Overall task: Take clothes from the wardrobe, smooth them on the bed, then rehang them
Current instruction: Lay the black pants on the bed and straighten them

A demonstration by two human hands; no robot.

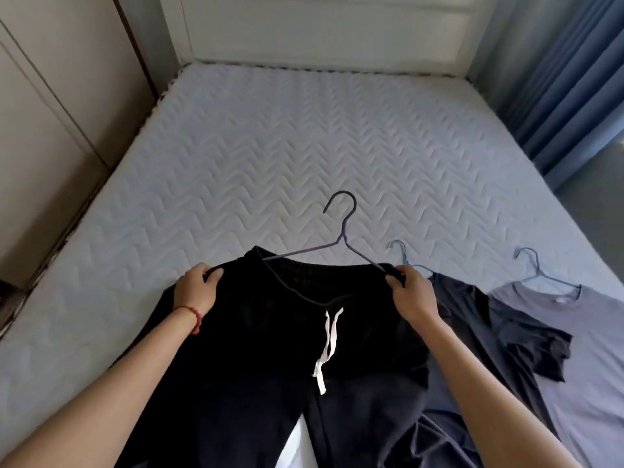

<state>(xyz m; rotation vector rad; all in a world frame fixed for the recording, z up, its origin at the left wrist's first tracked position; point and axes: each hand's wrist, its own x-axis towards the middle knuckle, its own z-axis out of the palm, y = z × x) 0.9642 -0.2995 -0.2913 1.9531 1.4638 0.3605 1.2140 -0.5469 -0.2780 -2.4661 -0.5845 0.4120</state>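
Observation:
Black drawstring trousers (287,349) with a white cord hang on a dark purple hanger (341,231) over the near part of the bed (270,146). My left hand (197,292) grips the left end of the waistband and hanger. My right hand (410,295) grips the right end. The hook points away from me, above the mattress. The trouser legs drop toward the bottom of the view.
To the right lie a dark navy T-shirt (472,315) on a blue hanger (403,255) and a grey T-shirt (580,332) on another blue hanger (537,268). Wardrobe doors (44,130) stand at the left, a white headboard (320,28) at the back, blue curtains (567,79) at the right.

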